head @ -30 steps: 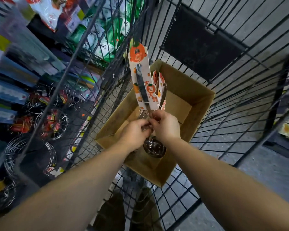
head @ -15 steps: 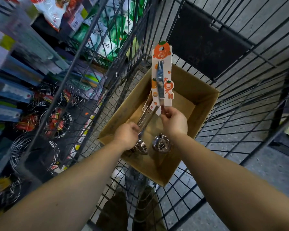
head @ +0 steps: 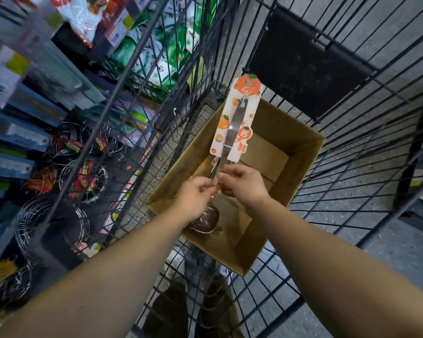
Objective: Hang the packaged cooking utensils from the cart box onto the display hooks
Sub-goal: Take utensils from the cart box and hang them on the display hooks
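Hands rejoined on ladle (head: 232,132) above cardboard box (head: 300,164), wire cart (head: 352,191).

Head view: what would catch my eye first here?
The ladle on its orange-printed card, held upright in mid-picture above the cardboard box in the wire cart. Both hands grip its handle: left hand, right hand. Wire racks hang on the shelves at left.
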The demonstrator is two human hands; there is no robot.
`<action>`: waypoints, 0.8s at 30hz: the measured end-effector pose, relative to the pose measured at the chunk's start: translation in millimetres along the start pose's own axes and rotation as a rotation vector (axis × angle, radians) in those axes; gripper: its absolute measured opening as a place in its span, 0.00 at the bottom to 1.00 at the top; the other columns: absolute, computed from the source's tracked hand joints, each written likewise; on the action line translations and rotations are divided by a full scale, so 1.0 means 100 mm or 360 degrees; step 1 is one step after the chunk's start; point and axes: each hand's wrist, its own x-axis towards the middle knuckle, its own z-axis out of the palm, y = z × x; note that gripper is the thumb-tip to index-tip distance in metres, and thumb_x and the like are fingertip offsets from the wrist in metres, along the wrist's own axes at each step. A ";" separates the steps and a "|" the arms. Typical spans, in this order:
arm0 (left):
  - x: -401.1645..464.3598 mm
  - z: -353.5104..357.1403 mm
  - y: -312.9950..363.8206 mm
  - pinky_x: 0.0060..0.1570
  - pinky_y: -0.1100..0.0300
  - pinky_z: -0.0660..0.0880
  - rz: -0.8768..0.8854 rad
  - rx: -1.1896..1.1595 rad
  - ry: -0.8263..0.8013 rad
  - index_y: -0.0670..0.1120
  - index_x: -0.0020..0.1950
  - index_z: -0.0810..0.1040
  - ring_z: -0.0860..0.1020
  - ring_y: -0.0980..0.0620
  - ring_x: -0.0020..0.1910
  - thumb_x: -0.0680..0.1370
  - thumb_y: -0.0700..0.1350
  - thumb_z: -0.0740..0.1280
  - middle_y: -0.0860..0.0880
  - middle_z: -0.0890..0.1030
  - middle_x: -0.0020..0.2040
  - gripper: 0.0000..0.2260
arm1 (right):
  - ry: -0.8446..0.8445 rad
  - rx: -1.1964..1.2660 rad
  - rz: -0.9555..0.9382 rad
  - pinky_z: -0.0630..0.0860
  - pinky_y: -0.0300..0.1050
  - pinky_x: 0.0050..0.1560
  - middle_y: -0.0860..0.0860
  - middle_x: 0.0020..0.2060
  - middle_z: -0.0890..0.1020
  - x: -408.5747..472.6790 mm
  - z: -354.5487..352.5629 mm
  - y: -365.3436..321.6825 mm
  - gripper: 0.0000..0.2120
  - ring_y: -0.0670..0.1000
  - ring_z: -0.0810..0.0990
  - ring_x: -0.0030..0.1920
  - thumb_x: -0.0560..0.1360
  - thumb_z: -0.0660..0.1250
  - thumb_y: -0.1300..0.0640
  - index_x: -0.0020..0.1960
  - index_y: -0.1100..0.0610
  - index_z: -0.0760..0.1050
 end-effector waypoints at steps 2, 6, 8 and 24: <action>-0.01 -0.04 0.00 0.52 0.58 0.74 0.0027 0.0150 0.0177 0.48 0.58 0.79 0.79 0.51 0.51 0.78 0.43 0.65 0.51 0.81 0.49 0.09 | 0.0021 0.0111 0.0094 0.80 0.48 0.50 0.54 0.46 0.84 0.06 -0.05 0.06 0.07 0.51 0.82 0.43 0.76 0.67 0.61 0.53 0.57 0.81; -0.01 -0.21 -0.10 0.43 0.57 0.76 0.0089 0.0506 0.0395 0.51 0.58 0.77 0.78 0.53 0.43 0.79 0.48 0.64 0.54 0.80 0.47 0.09 | 0.0268 -0.0083 0.0353 0.80 0.48 0.53 0.55 0.52 0.82 0.34 -0.15 0.35 0.11 0.53 0.80 0.47 0.77 0.64 0.60 0.58 0.57 0.77; 0.03 -0.29 -0.15 0.40 0.57 0.76 0.0149 0.0601 0.0406 0.51 0.56 0.77 0.78 0.54 0.41 0.78 0.49 0.65 0.55 0.80 0.46 0.08 | 0.0200 -0.0192 0.0445 0.76 0.51 0.62 0.54 0.60 0.79 0.44 -0.10 0.45 0.16 0.55 0.79 0.57 0.78 0.63 0.59 0.66 0.56 0.73; -0.41 -0.58 0.11 0.48 0.55 0.75 0.0445 0.0430 0.0448 0.45 0.52 0.80 0.78 0.47 0.44 0.75 0.46 0.70 0.60 0.74 0.35 0.08 | 0.0296 0.0200 0.0372 0.82 0.58 0.50 0.57 0.44 0.84 -0.21 0.12 0.30 0.09 0.57 0.84 0.42 0.75 0.69 0.64 0.54 0.56 0.77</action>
